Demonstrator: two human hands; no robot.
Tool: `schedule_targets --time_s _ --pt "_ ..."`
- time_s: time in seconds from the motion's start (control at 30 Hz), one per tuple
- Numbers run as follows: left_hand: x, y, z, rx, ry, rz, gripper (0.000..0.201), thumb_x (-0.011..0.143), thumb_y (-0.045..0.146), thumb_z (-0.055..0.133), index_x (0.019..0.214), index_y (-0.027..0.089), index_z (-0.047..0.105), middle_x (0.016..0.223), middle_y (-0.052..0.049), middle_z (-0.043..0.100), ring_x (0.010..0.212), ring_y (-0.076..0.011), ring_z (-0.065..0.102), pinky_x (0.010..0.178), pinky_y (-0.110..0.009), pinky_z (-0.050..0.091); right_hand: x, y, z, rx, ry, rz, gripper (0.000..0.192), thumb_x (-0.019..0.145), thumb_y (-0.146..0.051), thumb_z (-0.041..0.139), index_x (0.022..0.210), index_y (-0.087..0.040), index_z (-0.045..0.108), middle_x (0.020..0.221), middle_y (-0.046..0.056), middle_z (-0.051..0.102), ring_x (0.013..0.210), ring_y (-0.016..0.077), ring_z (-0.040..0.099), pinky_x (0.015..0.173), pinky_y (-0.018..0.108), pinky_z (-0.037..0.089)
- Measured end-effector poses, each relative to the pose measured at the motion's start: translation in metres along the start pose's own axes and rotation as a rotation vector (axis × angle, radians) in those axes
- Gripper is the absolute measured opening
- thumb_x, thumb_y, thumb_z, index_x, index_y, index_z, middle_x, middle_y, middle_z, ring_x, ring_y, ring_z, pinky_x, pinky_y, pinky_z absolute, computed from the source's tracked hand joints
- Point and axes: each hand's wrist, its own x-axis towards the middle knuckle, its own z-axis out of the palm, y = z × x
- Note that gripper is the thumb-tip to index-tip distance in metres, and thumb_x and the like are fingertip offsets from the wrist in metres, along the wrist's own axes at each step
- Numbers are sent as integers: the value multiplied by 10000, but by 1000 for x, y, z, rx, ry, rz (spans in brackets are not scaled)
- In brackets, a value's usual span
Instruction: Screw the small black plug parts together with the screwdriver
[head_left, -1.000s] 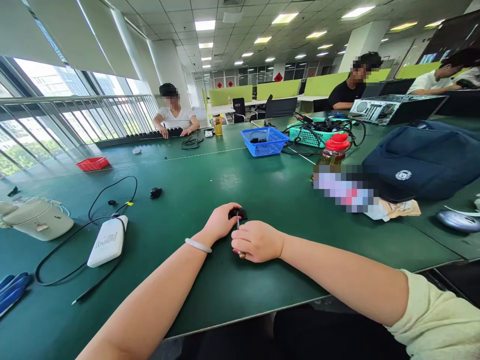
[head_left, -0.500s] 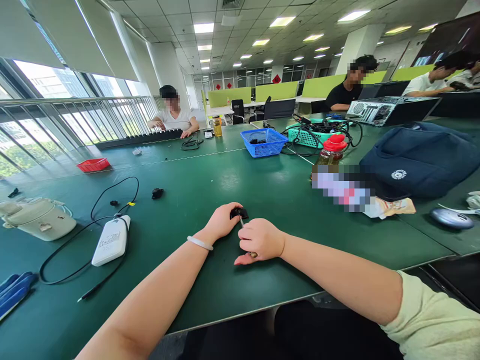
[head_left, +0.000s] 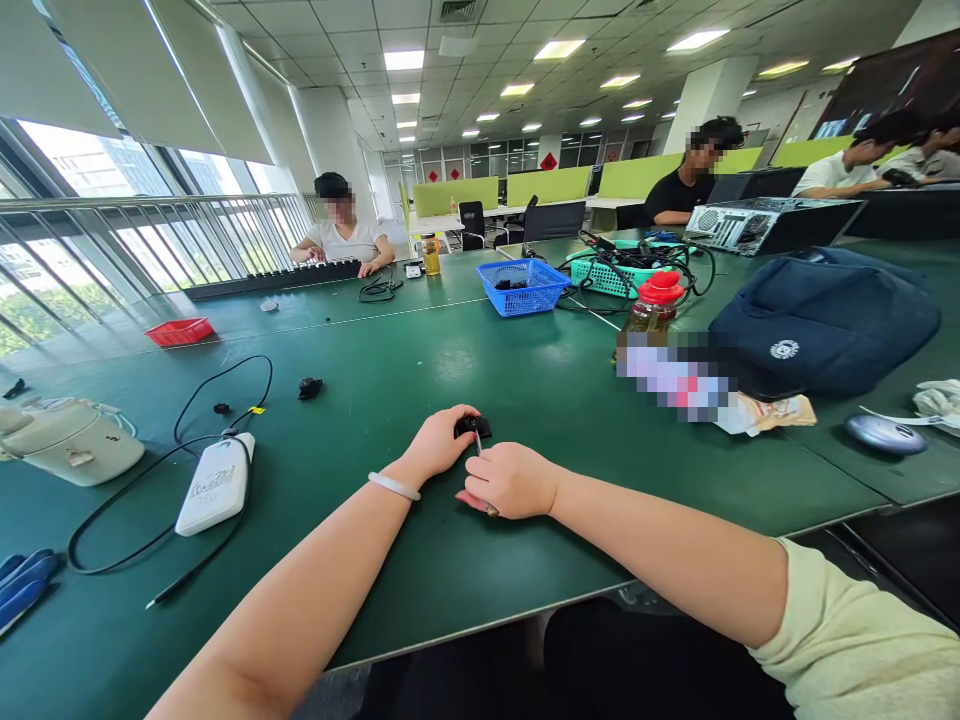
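Part: small black piece (head_left: pixel 472 427) pinned on the counter (head_left: pixel 420 370) by left hand (head_left: pixel 439 445).
Tool: right hand (head_left: pixel 510 480) closed around thin screwdriver (head_left: pixel 478 447), tip at the piece.
Progress: fastening or loosening apparently underway; finish unclear.

Dark green bench (head_left: pixel 420 560). Small black part (head_left: pixel 472 426). White bangle (head_left: pixel 394 487). Blue basket (head_left: pixel 523 286), red basket (head_left: pixel 180 331), red-capped bottle (head_left: pixel 654 300), navy bag (head_left: pixel 817 320) with white emblem, white device (head_left: pixel 214 483), black cable (head_left: pixel 187 415).
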Motion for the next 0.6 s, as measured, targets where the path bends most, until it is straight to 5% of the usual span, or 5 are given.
schedule_targets --time_s 0.33,0.6 --pt "-1 8 1 2 1 -45 332 778 120 596 1090 217 650 1047 -31 720 960 -202 662 912 -345 517 2 0 0 20 142 84 445 1018 -306 424 615 -177 562 597 1 515 538 121 451 533 280 302" --pt "-1 5 -1 -42 -12 -50 304 815 184 632 1118 206 626 1097 -51 710 1010 -211 656 961 -356 497 3 14 -10 472 468 777 421 992 -413 446 640 -202 544 691 30 610 616 128 556 606 255 456"
